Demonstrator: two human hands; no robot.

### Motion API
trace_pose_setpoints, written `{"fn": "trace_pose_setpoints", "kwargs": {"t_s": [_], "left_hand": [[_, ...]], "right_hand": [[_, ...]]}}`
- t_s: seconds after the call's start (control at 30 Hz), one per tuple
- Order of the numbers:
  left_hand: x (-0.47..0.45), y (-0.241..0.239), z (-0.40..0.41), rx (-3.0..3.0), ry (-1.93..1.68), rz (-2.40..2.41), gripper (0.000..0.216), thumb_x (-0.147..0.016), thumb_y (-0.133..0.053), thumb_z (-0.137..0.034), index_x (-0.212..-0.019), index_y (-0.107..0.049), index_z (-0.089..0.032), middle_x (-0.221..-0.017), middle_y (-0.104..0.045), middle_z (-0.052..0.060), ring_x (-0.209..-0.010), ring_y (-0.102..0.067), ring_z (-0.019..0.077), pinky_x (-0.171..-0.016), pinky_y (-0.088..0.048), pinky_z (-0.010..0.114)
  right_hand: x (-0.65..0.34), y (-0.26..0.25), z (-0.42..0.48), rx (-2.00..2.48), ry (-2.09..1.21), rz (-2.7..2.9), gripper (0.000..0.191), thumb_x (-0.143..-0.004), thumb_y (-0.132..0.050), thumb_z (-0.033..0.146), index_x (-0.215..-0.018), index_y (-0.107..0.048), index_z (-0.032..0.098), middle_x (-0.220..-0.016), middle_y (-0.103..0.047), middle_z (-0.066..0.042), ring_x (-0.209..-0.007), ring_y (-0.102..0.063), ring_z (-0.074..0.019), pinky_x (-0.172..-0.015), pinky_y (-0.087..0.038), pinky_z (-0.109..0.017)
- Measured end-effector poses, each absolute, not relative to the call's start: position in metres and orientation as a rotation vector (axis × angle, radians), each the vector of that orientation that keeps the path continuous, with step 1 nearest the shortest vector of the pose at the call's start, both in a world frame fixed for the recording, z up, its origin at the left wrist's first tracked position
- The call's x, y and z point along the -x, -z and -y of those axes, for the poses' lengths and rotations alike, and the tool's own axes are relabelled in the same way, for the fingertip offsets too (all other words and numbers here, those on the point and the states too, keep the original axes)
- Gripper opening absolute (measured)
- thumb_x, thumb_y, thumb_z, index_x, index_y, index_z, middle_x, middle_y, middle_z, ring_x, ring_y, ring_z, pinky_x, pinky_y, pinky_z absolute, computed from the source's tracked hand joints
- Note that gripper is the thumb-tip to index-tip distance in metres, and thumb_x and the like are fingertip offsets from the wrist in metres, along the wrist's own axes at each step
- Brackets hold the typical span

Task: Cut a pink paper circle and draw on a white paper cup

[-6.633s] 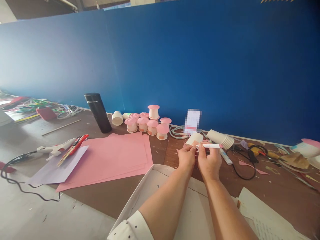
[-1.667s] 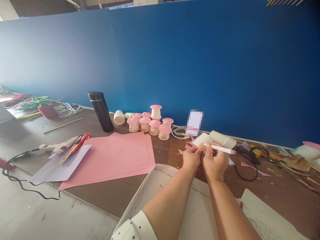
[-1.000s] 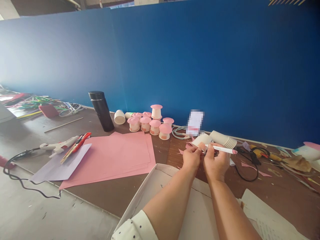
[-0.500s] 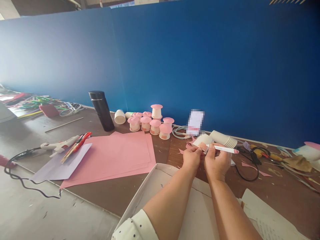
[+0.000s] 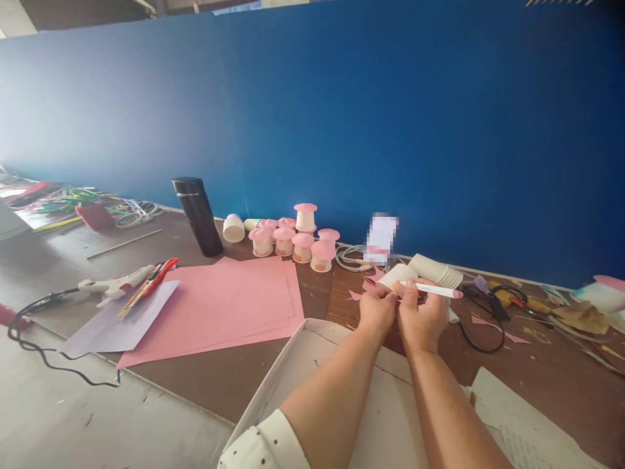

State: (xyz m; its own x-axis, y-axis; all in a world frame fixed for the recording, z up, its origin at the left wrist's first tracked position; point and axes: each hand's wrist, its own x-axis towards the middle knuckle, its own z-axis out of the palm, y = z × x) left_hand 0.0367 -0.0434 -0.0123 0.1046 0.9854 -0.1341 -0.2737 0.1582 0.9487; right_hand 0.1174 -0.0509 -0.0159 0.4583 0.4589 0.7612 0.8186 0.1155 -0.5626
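My left hand (image 5: 377, 310) is closed on a white paper cup (image 5: 396, 275) held above the brown table. Right beside it, my right hand (image 5: 422, 319) grips a white pen with a pink cap (image 5: 434, 291), the pen's tip at the cup's side. Both hands touch at the fingertips. A stack of white paper cups (image 5: 437, 270) lies on its side just behind them. Small pink paper scraps (image 5: 367, 284) lie near the cup.
Pink paper sheets (image 5: 222, 306) cover the table's middle. Behind them stand several pink-topped cup pieces (image 5: 294, 238), a black flask (image 5: 198, 216) and a loose cup (image 5: 234, 228). A glue gun (image 5: 115, 286) and red scissors (image 5: 153, 277) lie left. A white cardboard box (image 5: 293, 365) sits under my arms; cables and tools (image 5: 493, 306) lie right.
Both hands stayed together at the cup with small shifts. The cup has turned slightly in my left hand and the pen has tilted a little; the view drifted slightly.
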Motion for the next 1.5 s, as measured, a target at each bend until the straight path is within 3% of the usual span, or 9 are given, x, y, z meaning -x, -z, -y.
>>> {"fn": "trace_pose_setpoints", "kwargs": {"t_s": [0.4, 0.67, 0.97, 1.27, 1.5], "left_hand": [[-0.038, 0.014, 0.042, -0.735, -1.154, -0.900, 0.017, -0.075, -0.066, -0.027, -0.063, -0.063, -0.015, -0.057, -0.056, 0.001, -0.049, -0.045, 0.0097, -0.052, -0.037, 0.024], [-0.036, 0.014, 0.035, -0.324, -1.204, -0.701, 0.012, -0.074, -0.071, -0.018, -0.069, -0.060, -0.013, -0.071, -0.063, 0.005, -0.065, -0.062, 0.0117, -0.060, -0.048, 0.020], [-0.041, 0.023, 0.032, -0.463, -1.196, -0.657, 0.016, -0.075, -0.070, -0.028, -0.080, -0.069, -0.013, -0.075, -0.068, 0.006, -0.061, -0.061, 0.0130, -0.063, -0.050, 0.025], [-0.041, 0.024, 0.032, -0.468, -1.212, -0.686, 0.014, -0.076, -0.069, -0.027, -0.077, -0.068, -0.013, -0.078, -0.068, 0.006, -0.063, -0.061, 0.0128, -0.063, -0.048, 0.025], [-0.040, 0.023, 0.033, -0.511, -1.192, -0.722, 0.022, -0.072, -0.073, -0.036, -0.077, -0.068, -0.015, -0.072, -0.064, 0.004, -0.063, -0.059, 0.0131, -0.060, -0.046, 0.024]], "right_hand": [[-0.114, 0.013, 0.054, 1.482, 0.358, 1.158, 0.026, -0.088, -0.051, 0.039, -0.085, -0.064, 0.016, -0.088, -0.067, -0.014, -0.087, -0.059, -0.0267, -0.080, -0.044, -0.039], [-0.108, 0.008, 0.057, 1.436, 0.307, 1.164, 0.028, -0.091, -0.049, 0.041, -0.088, -0.063, 0.016, -0.092, -0.068, -0.015, -0.092, -0.061, -0.0272, -0.083, -0.045, -0.040], [-0.111, 0.015, 0.053, 1.430, 0.342, 1.247, 0.029, -0.089, -0.051, 0.041, -0.090, -0.065, 0.016, -0.098, -0.070, -0.016, -0.096, -0.061, -0.0281, -0.088, -0.045, -0.043], [-0.112, 0.017, 0.052, 1.476, 0.367, 1.254, 0.030, -0.089, -0.050, 0.042, -0.089, -0.065, 0.016, -0.095, -0.070, -0.015, -0.092, -0.061, -0.0283, -0.085, -0.046, -0.042], [-0.111, 0.016, 0.052, 1.448, 0.355, 1.256, 0.029, -0.090, -0.051, 0.041, -0.091, -0.065, 0.016, -0.098, -0.070, -0.016, -0.095, -0.062, -0.0280, -0.087, -0.046, -0.043]]}}
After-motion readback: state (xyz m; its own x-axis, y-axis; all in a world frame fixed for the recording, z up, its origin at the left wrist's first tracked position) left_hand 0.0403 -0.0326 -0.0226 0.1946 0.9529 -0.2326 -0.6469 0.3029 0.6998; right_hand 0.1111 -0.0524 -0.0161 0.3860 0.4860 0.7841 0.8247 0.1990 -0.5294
